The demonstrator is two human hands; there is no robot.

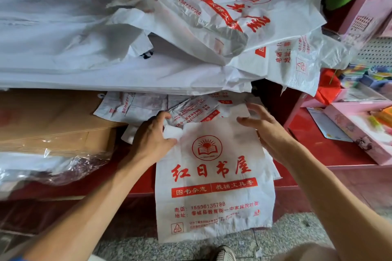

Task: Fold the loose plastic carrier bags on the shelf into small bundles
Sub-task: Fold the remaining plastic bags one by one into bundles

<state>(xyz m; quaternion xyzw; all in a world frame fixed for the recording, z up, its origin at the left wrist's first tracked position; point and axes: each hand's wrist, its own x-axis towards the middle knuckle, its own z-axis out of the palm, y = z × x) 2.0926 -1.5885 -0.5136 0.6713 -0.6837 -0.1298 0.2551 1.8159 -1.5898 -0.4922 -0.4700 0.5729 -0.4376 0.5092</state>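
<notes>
A white carrier bag [214,193] with a red book logo and red print lies on the red shelf [314,146], its lower half hanging over the front edge. My left hand [150,135] grips the bag's upper left handle, thumb over the folded plastic. At the bag's upper right, my right hand [263,123] hovers with its fingers spread and relaxed. Behind my hands lie several more printed bags [191,108], flattened. A big loose heap of the same bags [233,23] sits on the level above.
Flattened cardboard [53,125] and clear plastic wrap [42,167] fill the shelf's left side. White sheets [63,48] are stacked upper left. Pink boxes and stationery [360,121] stand on the right. Speckled floor and my shoe [224,254] show below.
</notes>
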